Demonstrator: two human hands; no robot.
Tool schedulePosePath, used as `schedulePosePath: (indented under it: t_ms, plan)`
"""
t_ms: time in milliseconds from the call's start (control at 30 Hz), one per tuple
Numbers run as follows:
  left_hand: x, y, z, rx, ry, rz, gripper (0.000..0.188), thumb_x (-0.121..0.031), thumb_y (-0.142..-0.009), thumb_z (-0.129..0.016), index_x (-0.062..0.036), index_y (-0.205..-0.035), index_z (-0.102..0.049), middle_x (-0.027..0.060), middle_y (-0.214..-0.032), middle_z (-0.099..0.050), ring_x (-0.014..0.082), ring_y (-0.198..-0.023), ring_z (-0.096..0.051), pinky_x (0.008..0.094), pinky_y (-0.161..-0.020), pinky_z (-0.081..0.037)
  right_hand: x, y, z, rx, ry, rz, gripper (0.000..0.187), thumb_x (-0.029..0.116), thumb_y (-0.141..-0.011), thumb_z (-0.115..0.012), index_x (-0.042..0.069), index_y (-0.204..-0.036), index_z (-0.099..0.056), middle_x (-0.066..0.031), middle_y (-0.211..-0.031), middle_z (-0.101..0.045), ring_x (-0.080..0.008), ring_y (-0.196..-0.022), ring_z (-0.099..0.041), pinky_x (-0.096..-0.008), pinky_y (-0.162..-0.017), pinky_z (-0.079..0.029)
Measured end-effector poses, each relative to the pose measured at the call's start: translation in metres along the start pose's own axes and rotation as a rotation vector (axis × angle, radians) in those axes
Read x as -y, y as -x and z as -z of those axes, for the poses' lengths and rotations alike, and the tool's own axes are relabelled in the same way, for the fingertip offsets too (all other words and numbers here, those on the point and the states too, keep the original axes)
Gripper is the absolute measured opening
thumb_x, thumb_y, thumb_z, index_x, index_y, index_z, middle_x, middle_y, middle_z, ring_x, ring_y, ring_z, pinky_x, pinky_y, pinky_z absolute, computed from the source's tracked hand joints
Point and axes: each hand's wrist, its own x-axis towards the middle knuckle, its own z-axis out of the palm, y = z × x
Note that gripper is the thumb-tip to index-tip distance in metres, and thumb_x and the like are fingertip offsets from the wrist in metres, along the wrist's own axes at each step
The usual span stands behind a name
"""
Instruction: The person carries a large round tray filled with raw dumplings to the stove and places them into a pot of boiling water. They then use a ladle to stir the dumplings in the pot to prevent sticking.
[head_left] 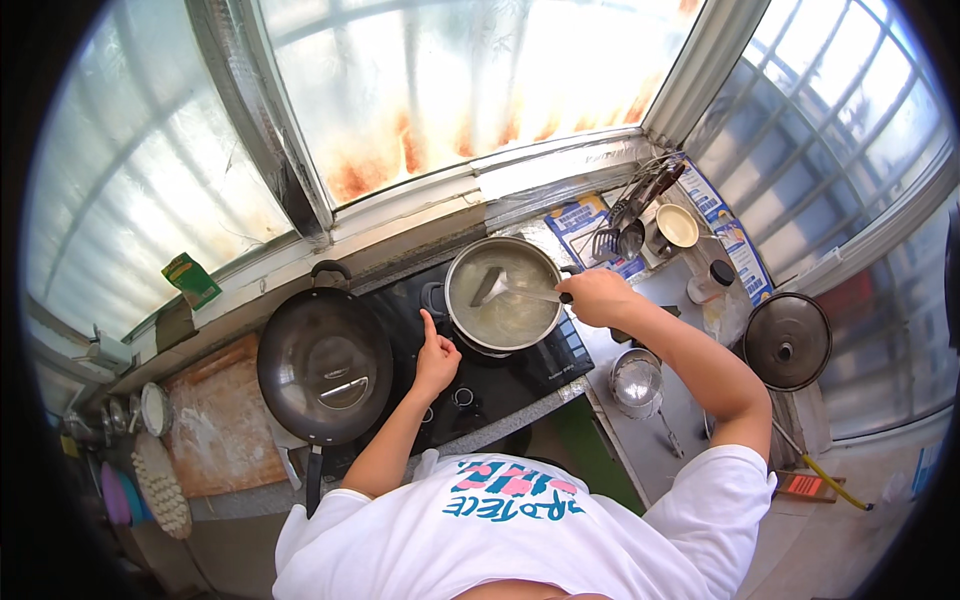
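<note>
A metal pot [512, 346] of cloudy, pale liquid stands on the black glass cooktop [405, 300]. My right hand [598, 297], closed, grips the dark handle of a metal spatula [525, 292] over the pot's right rim. The spatula's flat head dips into the liquid near the middle; whatever lies beneath the surface is hard to make out. Just left of the pot, my left hand [437, 362] holds nothing. Its index finger stretches up toward the pot's dark left handle [433, 298], while the other fingers are partly bent.
A lidded black wok [325, 365] sits left of the pot. Beyond it lie a floury wooden board [225, 425] and a tray of pale lumps [160, 485]. On the right are a strainer [636, 383], a jar [711, 282], a cup [677, 226], utensils [630, 238] and a round lid [787, 340].
</note>
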Motion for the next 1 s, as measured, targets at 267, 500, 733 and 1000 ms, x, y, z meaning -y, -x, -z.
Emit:
schedulePosePath:
  t_ms: [267,500,733,1000]
  plan:
    - [0.0,0.0,-0.003,-0.016,-0.005,-0.001,0.099,0.002,-0.078,-0.055,-0.0063,-0.148,0.015,0.0033,-0.071,-0.056,0.0123,-0.061,-0.054,0.0253,-0.063,-0.047,0.002,0.028,0.052,-0.105,0.28,-0.029,0.025,0.008,-0.081,-0.058,0.018,-0.102,-0.068,-0.0085,-0.086,-0.067,-0.0264,-0.086,-0.067,-0.0388,-0.07,-0.052]
    - [0.002,-0.001,-0.003,-0.02,0.005,-0.012,0.1,0.002,-0.078,-0.056,-0.0064,-0.148,0.015,0.0036,-0.071,-0.056,0.0121,-0.061,-0.054,0.0252,-0.063,-0.047,-0.003,0.011,0.039,-0.328,0.642,0.065,0.011,0.013,-0.076,-0.064,0.011,-0.085,-0.07,-0.0062,-0.079,-0.063,-0.0216,-0.077,-0.064,-0.0346,-0.059,-0.048]
    - [0.001,-0.001,-0.002,-0.013,0.008,0.001,0.099,0.001,-0.078,-0.056,-0.0066,-0.148,0.014,0.0037,-0.072,-0.057,0.0122,-0.061,-0.055,0.0256,-0.063,-0.048,-0.004,-0.019,0.023,-0.278,0.806,0.072,0.011,0.015,-0.075,-0.065,0.009,-0.081,-0.071,-0.0044,-0.078,-0.061,-0.0205,-0.074,-0.059,-0.0356,-0.052,-0.042]
    - [0.002,0.001,-0.001,-0.023,0.004,0.008,0.099,0.001,-0.078,-0.056,-0.0073,-0.149,0.014,0.0035,-0.072,-0.056,0.0121,-0.061,-0.055,0.0256,-0.063,-0.048,0.016,-0.035,0.027,-0.107,0.921,0.011,0.015,0.019,-0.081,-0.06,0.011,-0.084,-0.072,-0.0055,-0.083,-0.065,-0.0227,-0.078,-0.061,-0.0414,-0.056,-0.04]
